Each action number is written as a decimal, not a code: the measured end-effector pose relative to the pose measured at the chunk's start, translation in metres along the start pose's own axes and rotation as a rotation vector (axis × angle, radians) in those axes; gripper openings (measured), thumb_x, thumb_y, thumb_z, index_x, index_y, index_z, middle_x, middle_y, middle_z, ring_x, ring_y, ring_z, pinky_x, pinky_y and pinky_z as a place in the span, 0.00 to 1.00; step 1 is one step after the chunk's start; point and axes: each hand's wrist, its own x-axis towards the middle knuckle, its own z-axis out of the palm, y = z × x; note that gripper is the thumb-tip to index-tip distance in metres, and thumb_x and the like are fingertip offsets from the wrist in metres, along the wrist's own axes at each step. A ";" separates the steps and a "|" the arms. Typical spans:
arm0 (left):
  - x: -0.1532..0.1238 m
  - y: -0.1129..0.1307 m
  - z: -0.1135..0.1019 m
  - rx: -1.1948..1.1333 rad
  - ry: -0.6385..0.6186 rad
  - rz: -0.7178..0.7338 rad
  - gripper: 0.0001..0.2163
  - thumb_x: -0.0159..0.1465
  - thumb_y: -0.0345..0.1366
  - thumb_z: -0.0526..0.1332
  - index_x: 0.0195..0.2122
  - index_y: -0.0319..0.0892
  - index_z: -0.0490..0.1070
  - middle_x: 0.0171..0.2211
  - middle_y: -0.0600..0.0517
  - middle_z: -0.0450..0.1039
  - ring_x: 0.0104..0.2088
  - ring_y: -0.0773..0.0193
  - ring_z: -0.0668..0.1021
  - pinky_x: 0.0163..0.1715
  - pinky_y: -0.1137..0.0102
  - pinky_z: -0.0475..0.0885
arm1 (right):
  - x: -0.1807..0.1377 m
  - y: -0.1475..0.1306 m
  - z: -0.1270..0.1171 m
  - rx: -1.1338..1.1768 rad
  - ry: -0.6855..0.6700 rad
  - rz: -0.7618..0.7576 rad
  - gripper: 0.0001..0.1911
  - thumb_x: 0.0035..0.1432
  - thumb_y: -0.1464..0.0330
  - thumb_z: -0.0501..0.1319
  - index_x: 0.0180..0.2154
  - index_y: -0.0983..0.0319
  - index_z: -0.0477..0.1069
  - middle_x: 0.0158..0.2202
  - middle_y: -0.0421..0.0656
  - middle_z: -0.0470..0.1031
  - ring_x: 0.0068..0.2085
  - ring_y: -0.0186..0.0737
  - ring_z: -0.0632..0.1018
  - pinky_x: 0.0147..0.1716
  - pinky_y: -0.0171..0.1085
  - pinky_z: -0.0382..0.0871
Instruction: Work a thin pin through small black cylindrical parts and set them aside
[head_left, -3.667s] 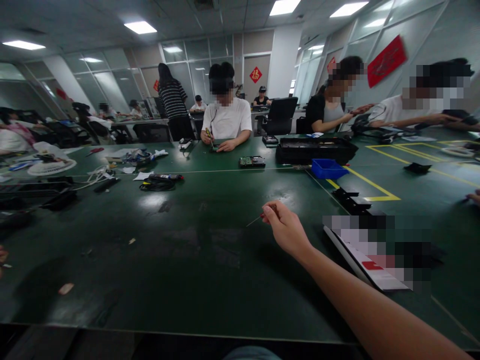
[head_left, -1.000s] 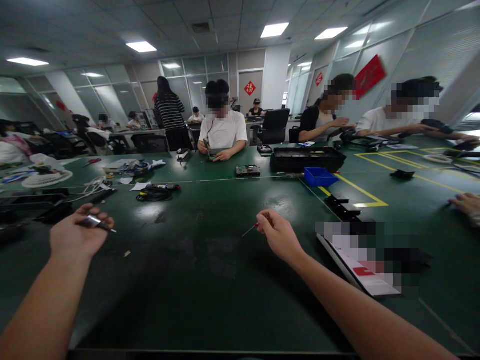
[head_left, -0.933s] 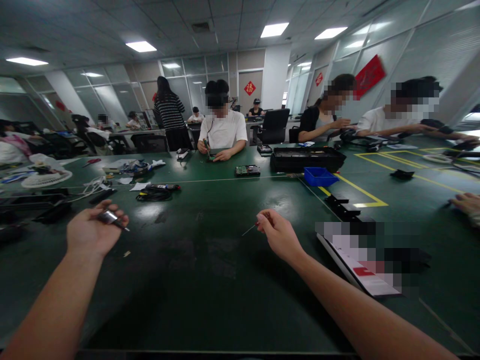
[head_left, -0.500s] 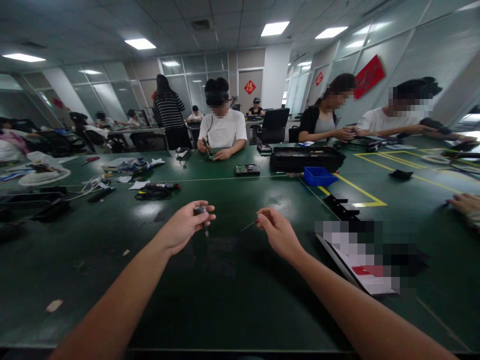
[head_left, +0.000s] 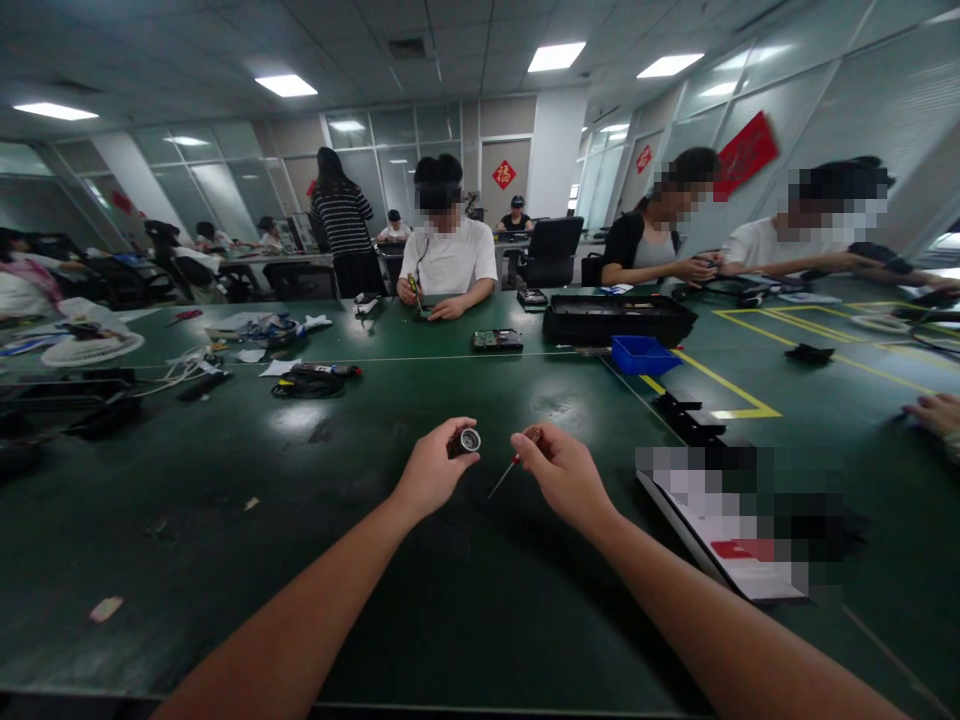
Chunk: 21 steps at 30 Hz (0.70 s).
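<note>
Over the middle of the green table (head_left: pixel 337 600), my left hand (head_left: pixel 435 468) is closed around a small dark cylindrical part (head_left: pixel 468 441). Its round, light-rimmed end faces right and toward me; the rest is hidden by my fingers. Just to the right, my right hand (head_left: pixel 564 468) grips a screwdriver (head_left: pixel 504 478) by its reddish handle, most of which the fingers cover. The thin metal shaft points down and left, below the cylindrical part and apart from it.
Ahead lie a circuit-board device (head_left: pixel 496 341), a long black housing (head_left: pixel 619 318) and a blue bin (head_left: pixel 643 355). Black cables (head_left: pixel 311 381) rest at left. A white panel (head_left: pixel 750 560) lies right. Across the table a person (head_left: pixel 450 255) works with a tool.
My left hand has moved right, closer to my right hand, and turned the cylindrical part so its round end shows. The screwdriver's shaft now points more steeply downward.
</note>
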 end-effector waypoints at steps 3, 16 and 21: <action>-0.005 -0.005 0.002 0.030 -0.013 0.031 0.19 0.59 0.27 0.67 0.52 0.44 0.74 0.49 0.48 0.77 0.50 0.56 0.78 0.55 0.60 0.71 | -0.001 -0.002 -0.001 -0.002 0.004 -0.004 0.17 0.65 0.54 0.56 0.32 0.58 0.71 0.26 0.39 0.74 0.28 0.39 0.75 0.30 0.38 0.65; -0.010 -0.005 0.005 0.113 -0.140 0.153 0.15 0.61 0.28 0.65 0.49 0.45 0.76 0.49 0.49 0.77 0.50 0.57 0.77 0.55 0.60 0.69 | -0.002 0.000 0.000 0.081 0.021 0.023 0.17 0.64 0.53 0.58 0.31 0.59 0.70 0.25 0.39 0.74 0.27 0.38 0.73 0.29 0.37 0.66; -0.012 -0.005 0.006 0.127 -0.122 0.151 0.19 0.61 0.29 0.66 0.53 0.46 0.75 0.50 0.49 0.76 0.52 0.55 0.76 0.55 0.60 0.69 | -0.003 -0.003 -0.001 0.141 0.053 -0.017 0.15 0.64 0.55 0.59 0.33 0.59 0.71 0.25 0.39 0.73 0.27 0.38 0.73 0.29 0.37 0.66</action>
